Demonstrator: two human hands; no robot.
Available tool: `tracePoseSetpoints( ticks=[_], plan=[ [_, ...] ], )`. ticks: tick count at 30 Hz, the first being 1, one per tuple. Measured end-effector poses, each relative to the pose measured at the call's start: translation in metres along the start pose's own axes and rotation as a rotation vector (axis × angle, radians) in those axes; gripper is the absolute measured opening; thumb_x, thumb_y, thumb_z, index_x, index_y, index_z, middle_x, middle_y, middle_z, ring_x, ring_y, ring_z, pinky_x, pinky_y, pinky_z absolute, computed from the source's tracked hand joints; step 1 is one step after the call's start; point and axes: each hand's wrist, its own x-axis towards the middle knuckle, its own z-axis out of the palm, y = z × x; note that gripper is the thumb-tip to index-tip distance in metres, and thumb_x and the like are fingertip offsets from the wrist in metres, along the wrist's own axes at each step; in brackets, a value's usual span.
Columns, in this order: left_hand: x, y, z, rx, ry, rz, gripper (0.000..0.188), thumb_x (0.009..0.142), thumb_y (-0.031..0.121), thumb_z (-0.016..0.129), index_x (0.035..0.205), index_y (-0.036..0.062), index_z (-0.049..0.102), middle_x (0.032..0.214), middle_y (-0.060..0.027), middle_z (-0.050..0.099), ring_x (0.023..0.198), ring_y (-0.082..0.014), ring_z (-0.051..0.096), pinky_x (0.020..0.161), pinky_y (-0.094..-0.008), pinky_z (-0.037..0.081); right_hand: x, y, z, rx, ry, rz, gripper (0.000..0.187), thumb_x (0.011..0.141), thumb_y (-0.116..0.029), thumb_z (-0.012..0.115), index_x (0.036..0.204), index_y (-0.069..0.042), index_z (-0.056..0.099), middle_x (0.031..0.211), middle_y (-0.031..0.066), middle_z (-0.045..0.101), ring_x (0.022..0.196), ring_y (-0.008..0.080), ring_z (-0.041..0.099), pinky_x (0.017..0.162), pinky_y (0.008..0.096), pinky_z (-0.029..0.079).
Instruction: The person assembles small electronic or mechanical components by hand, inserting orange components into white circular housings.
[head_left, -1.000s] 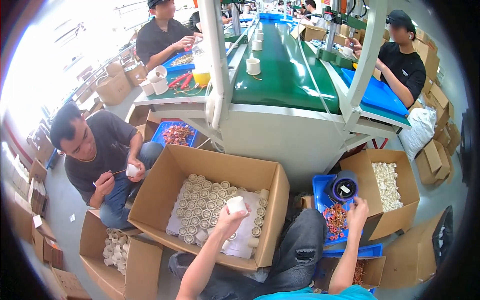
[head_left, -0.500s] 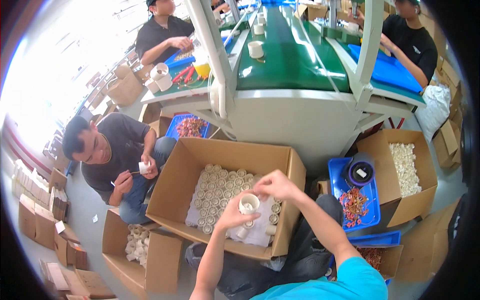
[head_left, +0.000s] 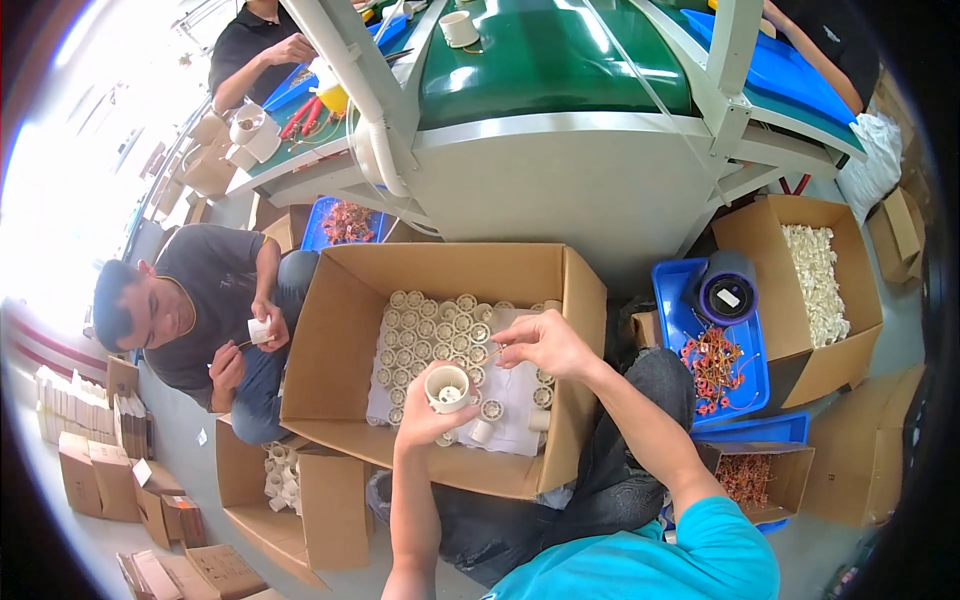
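My left hand (head_left: pixel 424 422) is wrapped round a white cylindrical plastic cup (head_left: pixel 447 393), its open end up and some small parts visible inside. To the right of it and a little farther off, my right hand (head_left: pixel 548 345) has its fingers pinched together. Something thin and pale seems to stick out from the fingertips, too small to name. Both hands are over a big cardboard box (head_left: pixel 345 278), where rows of similar white round pieces (head_left: pixel 428 328) stand on a white sheet. A few of these pieces lie on their sides near the box's front.
A co-worker (head_left: pixel 205 290) at left works on another white piece. Right of my knee, a blue tray (head_left: pixel 755 362) carries red-and-copper wired parts and a dark round device (head_left: pixel 727 296). Boxes hold white pieces (head_left: pixel 813 280) and wired parts (head_left: pixel 745 478). A green conveyor (head_left: pixel 550 65) stands ahead.
The view has tilted downward. My left hand has moved left with the cup, away from my right hand. The right hand, which was close beside the cup, is now apart from it.
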Motion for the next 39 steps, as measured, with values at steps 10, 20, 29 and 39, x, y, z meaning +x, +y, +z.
tracePoseSetpoints(
  ticks=[10,20,29,39],
  plan=[
    [0.013,-0.012,0.009,0.187,0.256,0.039,0.054,0.071,0.004,0.079,0.117,0.0025,0.050,0.123,-0.0117,0.056,0.109,-0.0182,0.057,0.094,-0.0318,0.046,-0.005,-0.010,0.003,-0.329,0.491,-0.605,0.027,0.075,0.005,0.073,0.101,0.003,0.069,0.084,0.0110,0.066,0.075,0.0177,0.066,0.067,0.0276,0.055],
    [0.016,-0.034,0.026,0.474,0.398,0.232,0.050,0.065,0.002,0.084,0.107,0.0027,0.056,0.095,-0.0088,0.059,0.084,-0.0202,0.061,0.075,-0.0310,0.050,-0.016,-0.004,0.029,-0.412,0.264,-0.696,0.027,0.074,0.003,0.075,0.100,-0.001,0.071,0.088,0.0102,0.068,0.074,0.0196,0.067,0.066,0.0291,0.054],
    [0.017,-0.031,0.026,0.456,0.406,0.263,0.046,0.066,0.001,0.083,0.104,0.0034,0.057,0.094,-0.0080,0.059,0.081,-0.0194,0.061,0.071,-0.0302,0.050,-0.014,0.002,0.031,-0.503,0.240,-0.654,0.027,0.075,0.001,0.076,0.101,-0.002,0.070,0.088,0.0098,0.068,0.075,0.0210,0.067,0.066,0.0301,0.054],
    [0.020,-0.036,0.030,0.803,0.370,0.435,0.049,0.059,0.003,0.079,0.103,0.0061,0.057,0.099,-0.0122,0.062,0.083,-0.0334,0.061,0.070,-0.0416,0.048,-0.017,0.010,0.043,-0.852,0.218,-0.646,0.015,0.073,-0.007,0.074,0.088,-0.005,0.068,0.092,0.0080,0.062,0.079,0.0252,0.064,0.068,0.0346,0.053]
  ],
)
